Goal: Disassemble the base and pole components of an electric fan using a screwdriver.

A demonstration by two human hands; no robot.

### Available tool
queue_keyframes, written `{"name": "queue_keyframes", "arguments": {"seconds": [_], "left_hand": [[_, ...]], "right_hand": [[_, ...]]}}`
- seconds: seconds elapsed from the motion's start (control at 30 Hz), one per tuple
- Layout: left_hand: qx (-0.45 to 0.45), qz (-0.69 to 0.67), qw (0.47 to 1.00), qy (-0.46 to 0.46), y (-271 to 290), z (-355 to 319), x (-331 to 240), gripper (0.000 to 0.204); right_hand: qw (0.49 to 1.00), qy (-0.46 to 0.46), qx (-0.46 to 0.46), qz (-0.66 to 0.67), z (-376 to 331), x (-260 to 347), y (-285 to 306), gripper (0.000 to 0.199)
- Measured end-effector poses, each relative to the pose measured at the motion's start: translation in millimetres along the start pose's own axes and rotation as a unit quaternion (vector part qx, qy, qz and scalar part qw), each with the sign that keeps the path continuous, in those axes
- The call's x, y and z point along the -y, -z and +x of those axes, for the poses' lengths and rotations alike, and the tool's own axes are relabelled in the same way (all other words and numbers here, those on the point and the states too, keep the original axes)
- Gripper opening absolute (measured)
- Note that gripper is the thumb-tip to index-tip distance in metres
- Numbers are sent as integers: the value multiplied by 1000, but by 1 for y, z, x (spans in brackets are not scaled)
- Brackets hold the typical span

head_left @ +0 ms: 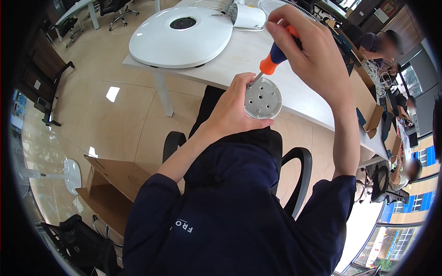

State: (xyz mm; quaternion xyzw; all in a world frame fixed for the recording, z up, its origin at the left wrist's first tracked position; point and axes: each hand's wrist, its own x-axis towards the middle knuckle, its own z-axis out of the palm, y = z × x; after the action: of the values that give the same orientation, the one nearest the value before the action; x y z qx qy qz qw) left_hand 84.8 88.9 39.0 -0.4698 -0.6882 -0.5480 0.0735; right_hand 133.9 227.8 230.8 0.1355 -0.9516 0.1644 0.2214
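My left hand [234, 102] is wrapped round a round, light grey part [268, 102] with several holes in its face, held above my lap near the table's edge. In my right hand [309, 48] is a screwdriver [269, 66] with an orange and dark blue handle, gripped from above. Its shaft slants down to the part's upper left rim, beside my left fingers. Whether the tip sits in a screw is too small to tell. A large white rounded base [184, 48] with a dark round centre lies on the table, beyond my left hand.
The white table [304, 99] also bears a white cylindrical housing [248, 17] and a fan grille [281, 5] at the back. An open cardboard box [113, 191] stands on the floor at left, near a black chair [80, 246]. Other people sit at the right.
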Motion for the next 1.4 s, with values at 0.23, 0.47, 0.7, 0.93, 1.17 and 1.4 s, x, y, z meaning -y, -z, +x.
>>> {"name": "queue_keyframes", "arguments": {"seconds": [0.23, 0.47, 0.7, 0.93, 1.17, 1.4], "left_hand": [[1, 9, 1000, -10, 1, 0, 2, 99], [-81, -137, 987, 21, 0, 10, 16, 35], [-96, -83, 992, -17, 14, 21, 17, 25], [-153, -115, 981, 25, 6, 24, 21, 25], [-142, -108, 982, -63, 4, 27, 21, 22], [-185, -160, 970, 2, 0, 28, 14, 22]], "right_hand": [[994, 104, -37, -20, -4, -10, 4, 21], [985, 124, -110, 41, -5, -8, -3, 19], [984, 160, -77, 25, -4, -12, -12, 21], [985, 95, -121, -74, -9, -3, -14, 29], [984, 154, -85, -26, -5, -9, -10, 29], [985, 86, -141, -53, -5, -5, -19, 30]]}}
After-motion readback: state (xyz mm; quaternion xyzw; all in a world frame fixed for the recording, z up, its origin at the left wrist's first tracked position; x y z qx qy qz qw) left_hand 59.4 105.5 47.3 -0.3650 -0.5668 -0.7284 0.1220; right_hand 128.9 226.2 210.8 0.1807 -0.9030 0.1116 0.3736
